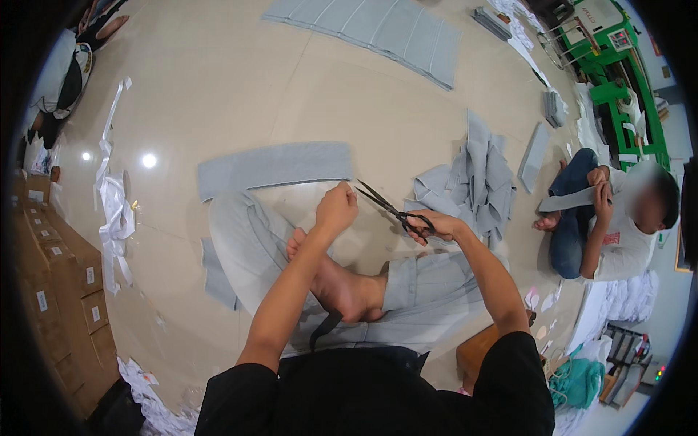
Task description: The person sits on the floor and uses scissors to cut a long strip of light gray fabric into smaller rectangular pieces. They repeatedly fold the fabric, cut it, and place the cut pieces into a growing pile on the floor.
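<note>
My right hand (427, 227) grips the black scissors (382, 198), whose slightly parted blades point toward the upper left. My left hand (337, 208) is closed, its fingertips at the lower right corner of a long grey fabric strip (273, 161) lying on the tiles; what it pinches is too small to make out. Right of the scissors lies a loose heap of grey cut pieces (472, 174). My bare foot (342, 294) and pale trouser legs are beneath my arms, and another grey piece (218, 272) lies to the left.
A seated co-worker (618, 218) at right holds a grey strip. Striped grey panels (363, 33) lie ahead, a green machine (611, 73) stands at upper right, cardboard boxes (54, 283) are stacked at left beside white scrap strips (116, 232). Another person's foot shows at upper left.
</note>
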A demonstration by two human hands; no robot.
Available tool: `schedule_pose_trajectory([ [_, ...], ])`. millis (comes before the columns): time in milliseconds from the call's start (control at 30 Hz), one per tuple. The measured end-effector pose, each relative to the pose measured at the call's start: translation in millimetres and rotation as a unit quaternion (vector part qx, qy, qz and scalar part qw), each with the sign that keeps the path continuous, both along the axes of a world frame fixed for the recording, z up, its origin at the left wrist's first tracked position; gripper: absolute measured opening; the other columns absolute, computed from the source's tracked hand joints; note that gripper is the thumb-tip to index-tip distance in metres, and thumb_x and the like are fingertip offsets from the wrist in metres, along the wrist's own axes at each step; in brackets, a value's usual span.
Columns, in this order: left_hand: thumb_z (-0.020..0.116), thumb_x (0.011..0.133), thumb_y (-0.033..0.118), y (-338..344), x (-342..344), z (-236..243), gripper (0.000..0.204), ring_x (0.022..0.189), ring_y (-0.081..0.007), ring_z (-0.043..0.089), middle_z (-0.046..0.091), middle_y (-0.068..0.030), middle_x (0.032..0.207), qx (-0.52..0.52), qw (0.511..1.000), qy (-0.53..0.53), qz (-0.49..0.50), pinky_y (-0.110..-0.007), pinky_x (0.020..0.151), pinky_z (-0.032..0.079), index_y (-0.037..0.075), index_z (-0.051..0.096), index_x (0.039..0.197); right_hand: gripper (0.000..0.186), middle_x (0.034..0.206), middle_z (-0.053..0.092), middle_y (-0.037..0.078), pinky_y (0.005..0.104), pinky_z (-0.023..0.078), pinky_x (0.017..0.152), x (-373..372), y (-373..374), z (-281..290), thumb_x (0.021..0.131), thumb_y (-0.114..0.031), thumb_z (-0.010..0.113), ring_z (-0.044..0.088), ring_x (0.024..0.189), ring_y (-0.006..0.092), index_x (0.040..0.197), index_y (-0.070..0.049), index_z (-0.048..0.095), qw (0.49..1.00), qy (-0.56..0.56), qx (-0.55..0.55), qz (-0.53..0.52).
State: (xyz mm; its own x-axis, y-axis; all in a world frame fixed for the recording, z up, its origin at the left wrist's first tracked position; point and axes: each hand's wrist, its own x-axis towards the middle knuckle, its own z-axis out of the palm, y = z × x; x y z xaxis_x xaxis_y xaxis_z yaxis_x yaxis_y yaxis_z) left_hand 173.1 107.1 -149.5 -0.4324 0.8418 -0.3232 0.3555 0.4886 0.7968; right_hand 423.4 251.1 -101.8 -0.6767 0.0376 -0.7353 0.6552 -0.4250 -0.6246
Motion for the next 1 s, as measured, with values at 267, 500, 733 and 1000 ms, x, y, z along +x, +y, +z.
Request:
schedule_pose_trajectory([
  [267,0.060,0.096,0.021,2.9,-1.0,-0.9,0.018,0.087,-0.0423,0.071,0.073,-0.0201,0.088,0.000,1.000,-0.026,0.002,-0.052,0.076,0.054,0.003,0.062,0.098,0.042,0.067,0.056,-0.001,0.0268,0.044,0.052,-15.1,13.5,-23.6,0.101,-0.048,0.066,0.055,0.056,0.0098,0.085,-0.011,0.054,1.000,0.021,-0.004,0.016],
  [500,0.059,0.095,0.019,5.5,-1.9,0.9,0.017,0.088,-0.0427,0.071,0.074,-0.0214,0.090,-0.022,1.000,-0.019,-0.012,-0.053,0.077,0.054,0.002,0.063,0.098,0.036,0.064,0.056,-0.002,0.0261,0.043,0.050,-20.3,16.8,-29.1,0.103,-0.041,0.067,0.053,0.052,0.0087,0.085,-0.011,0.055,0.999,0.044,-0.007,-0.001],
  [733,0.059,0.095,0.019,6.7,-0.9,-0.4,0.017,0.086,-0.0428,0.071,0.073,-0.0214,0.088,-0.015,1.000,-0.009,-0.010,-0.052,0.076,0.054,0.003,0.062,0.097,0.033,0.062,0.056,-0.003,0.0254,0.042,0.049,-22.0,16.1,-25.2,0.103,-0.036,0.068,0.053,0.051,0.0079,0.084,-0.011,0.056,0.999,0.053,-0.003,0.000],
  [1000,0.060,0.094,0.020,5.9,-0.8,-1.3,0.018,0.087,-0.0428,0.071,0.073,-0.0211,0.088,-0.023,1.000,-0.006,-0.005,-0.052,0.077,0.055,0.003,0.063,0.098,0.036,0.067,0.059,-0.001,0.0231,0.044,0.048,-20.8,17.8,-31.7,0.103,-0.039,0.067,0.056,0.052,0.0067,0.087,-0.007,0.059,0.998,0.064,-0.009,-0.006],
])
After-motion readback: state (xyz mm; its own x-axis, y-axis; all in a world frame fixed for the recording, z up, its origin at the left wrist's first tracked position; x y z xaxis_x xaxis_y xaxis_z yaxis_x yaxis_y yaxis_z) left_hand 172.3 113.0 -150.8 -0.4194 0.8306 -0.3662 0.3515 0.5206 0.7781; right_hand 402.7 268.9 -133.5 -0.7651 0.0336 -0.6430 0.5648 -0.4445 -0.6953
